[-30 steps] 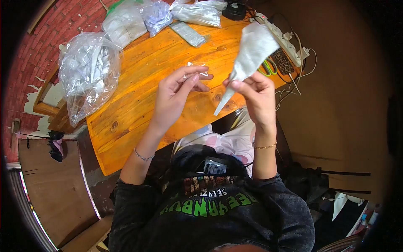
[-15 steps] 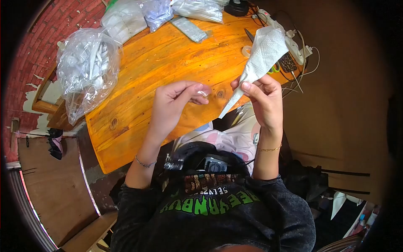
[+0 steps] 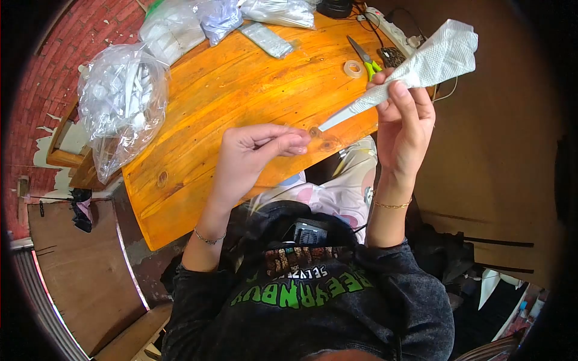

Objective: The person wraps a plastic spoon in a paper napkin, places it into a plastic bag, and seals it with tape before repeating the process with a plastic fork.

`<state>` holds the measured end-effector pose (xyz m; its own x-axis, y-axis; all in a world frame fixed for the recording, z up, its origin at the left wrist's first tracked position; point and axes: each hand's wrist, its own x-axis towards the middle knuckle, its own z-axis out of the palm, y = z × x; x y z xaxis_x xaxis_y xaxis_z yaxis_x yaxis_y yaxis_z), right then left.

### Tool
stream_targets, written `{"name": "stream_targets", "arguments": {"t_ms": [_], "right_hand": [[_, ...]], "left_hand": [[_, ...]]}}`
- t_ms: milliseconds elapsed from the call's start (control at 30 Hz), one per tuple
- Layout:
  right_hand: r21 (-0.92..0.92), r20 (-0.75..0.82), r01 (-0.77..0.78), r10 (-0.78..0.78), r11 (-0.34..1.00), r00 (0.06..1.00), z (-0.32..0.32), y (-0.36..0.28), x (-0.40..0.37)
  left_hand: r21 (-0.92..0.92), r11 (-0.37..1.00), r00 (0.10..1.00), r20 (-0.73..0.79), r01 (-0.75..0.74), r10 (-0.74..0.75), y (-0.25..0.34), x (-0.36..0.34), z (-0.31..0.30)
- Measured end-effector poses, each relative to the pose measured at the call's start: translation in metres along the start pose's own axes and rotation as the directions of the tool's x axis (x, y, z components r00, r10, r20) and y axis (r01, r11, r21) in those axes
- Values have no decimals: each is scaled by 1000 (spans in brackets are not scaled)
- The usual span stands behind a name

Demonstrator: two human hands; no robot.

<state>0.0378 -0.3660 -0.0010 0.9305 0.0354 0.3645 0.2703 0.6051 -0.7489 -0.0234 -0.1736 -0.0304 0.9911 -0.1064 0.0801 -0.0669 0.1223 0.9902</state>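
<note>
My right hand point(image 3: 406, 114) is closed on a white embossed paper napkin point(image 3: 442, 57), pinching it at its middle between thumb and fingers. The napkin is rolled into a narrow cone, its wide end fanned out at upper right and its thin tip pointing down-left. Near that tip, my left hand point(image 3: 265, 147) has thumb and fingers pinched together. A small clear piece, looking like tape, seems to be at its fingertips, though it barely shows against the wood. On the table beyond lie a roll of clear tape point(image 3: 353, 69) and green-handled scissors point(image 3: 366, 57).
Clear plastic bags of white pieces point(image 3: 123, 96) stand at the left of the wooden table point(image 3: 241, 90), with more bags point(image 3: 171, 30) at the back. A flat grey packet point(image 3: 266, 39) lies near them. A power strip point(image 3: 385, 24) with cables and a dark patterned object point(image 3: 391, 57) are at back right.
My right hand has moved up and right with the napkin, which now slants more sideways. My left hand has shifted slightly right, its fingertips nearer the tip. The scissors and tape roll show more fully.
</note>
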Motion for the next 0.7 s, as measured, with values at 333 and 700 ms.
{"name": "stream_targets", "arguments": {"t_ms": [333, 700], "right_hand": [[-88, 139, 63, -50, 994, 989, 15, 5, -1], [-110, 87, 104, -94, 989, 992, 4, -3, 1]], "left_hand": [[76, 997, 999, 41, 1, -5, 4, -5, 2], [98, 994, 987, 160, -52, 36, 6, -4, 0]]}}
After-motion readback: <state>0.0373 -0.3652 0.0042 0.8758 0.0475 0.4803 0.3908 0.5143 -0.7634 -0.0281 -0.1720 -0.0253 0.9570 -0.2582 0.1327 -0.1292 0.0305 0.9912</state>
